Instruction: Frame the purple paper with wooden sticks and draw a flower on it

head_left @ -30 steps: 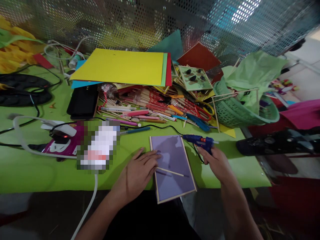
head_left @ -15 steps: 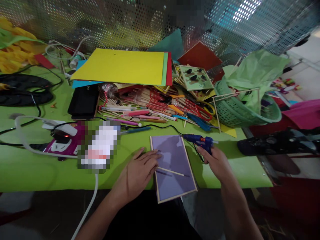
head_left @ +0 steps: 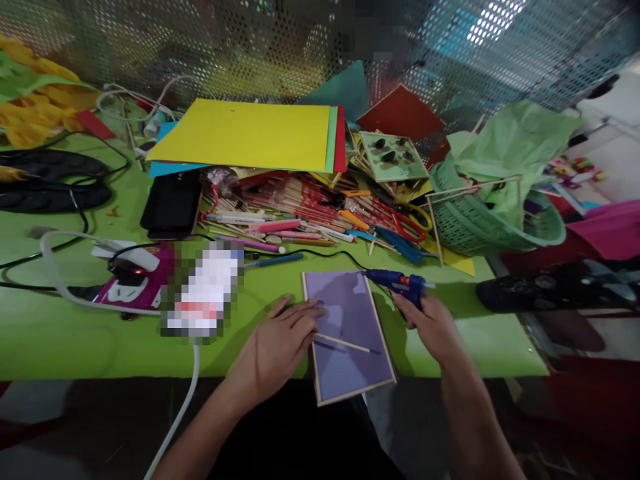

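Note:
A purple card (head_left: 350, 313) with a thin wooden border lies at the near edge of the green table (head_left: 75, 333). My left hand (head_left: 273, 350) rests on the card's left edge, its fingers pinching one end of a thin wooden stick (head_left: 345, 343) that lies across the card. My right hand (head_left: 433, 327) grips the handle of a blue glue gun (head_left: 400, 283), whose nozzle points left, just above the card's top right corner.
Behind the card lies a heap of sticks, pens and scissors (head_left: 310, 213). Yellow paper sheets (head_left: 250, 133) sit further back. A green basket (head_left: 480, 220) stands at the right. A power strip (head_left: 135, 283) with cables lies at the left, next to a black case (head_left: 173, 203).
Both hands, the card, the stick and the glue gun keep their places; only the camera has shifted slightly.

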Demonstrator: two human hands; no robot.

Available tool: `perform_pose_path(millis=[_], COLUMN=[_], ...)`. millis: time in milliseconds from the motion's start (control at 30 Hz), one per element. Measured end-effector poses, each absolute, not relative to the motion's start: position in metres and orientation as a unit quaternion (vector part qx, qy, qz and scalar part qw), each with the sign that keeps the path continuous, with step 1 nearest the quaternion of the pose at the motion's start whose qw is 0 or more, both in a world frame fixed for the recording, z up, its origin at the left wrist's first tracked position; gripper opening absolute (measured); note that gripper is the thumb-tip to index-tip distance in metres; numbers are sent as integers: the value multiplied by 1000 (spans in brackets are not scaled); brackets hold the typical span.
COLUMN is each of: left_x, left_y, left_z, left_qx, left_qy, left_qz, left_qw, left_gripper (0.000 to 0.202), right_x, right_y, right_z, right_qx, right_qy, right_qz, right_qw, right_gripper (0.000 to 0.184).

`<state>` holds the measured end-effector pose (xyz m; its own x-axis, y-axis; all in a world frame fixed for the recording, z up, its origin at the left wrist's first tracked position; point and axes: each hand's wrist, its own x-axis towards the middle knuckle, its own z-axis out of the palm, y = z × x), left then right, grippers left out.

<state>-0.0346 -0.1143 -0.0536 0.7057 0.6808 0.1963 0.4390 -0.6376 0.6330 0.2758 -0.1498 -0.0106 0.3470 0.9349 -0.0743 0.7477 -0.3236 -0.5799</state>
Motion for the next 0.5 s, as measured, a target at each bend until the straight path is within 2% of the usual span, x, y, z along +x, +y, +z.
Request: perform_pose_path(millis=[500], left_x=[-35], left_y=[-114], left_z=[-52], left_qx=[877], left_qy=[314], left_qz=[213], left_qw=[294], left_gripper=[19], right_x=[274], right_y=[-148], right_z=[-13], right_qx=[-786], right_qy=[-535], right_qz=[211], right_qw=[227], right_gripper=[42])
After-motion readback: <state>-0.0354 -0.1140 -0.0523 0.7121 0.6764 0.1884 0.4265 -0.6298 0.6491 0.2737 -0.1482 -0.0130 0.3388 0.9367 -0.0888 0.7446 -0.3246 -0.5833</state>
